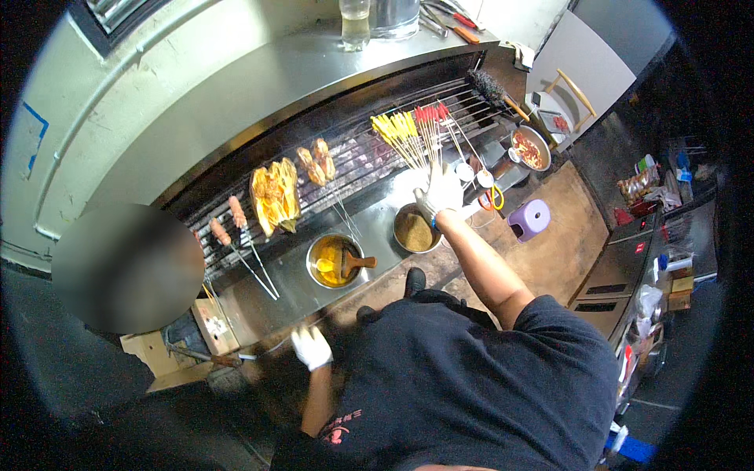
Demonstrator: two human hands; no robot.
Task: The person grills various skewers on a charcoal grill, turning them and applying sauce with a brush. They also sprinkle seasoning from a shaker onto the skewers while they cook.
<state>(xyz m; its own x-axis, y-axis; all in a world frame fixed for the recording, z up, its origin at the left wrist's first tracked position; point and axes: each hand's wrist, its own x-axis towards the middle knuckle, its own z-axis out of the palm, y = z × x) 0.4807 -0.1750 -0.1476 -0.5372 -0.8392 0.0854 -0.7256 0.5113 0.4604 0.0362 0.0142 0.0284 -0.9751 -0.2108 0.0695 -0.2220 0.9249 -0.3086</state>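
Note:
My right hand (437,191), in a white glove, is over the steel ledge (283,268) at the lower ends of yellow-tipped skewers (397,130) and red-tipped skewers (433,120) on the charcoal grill (359,156). Glare hides whether its fingers grip any sticks. Below it sits a metal pot of brown powder (415,231). Low by the ledge's front edge is my gloved left hand (312,347), with nothing visible in it. A bowl of yellow oil (325,265) with a wooden-handled brush (356,262) stands between the hands. Split eggplant (274,197) lies on the grate.
Browned skewered pieces (318,163) and two sausage skewers (228,221) lie on the grill. Shaker jars (482,181), scissors (495,197) and a pan of chopped red food (528,148) stand right. A purple stool (530,218) is on the floor. A blurred patch hides the grill's left end.

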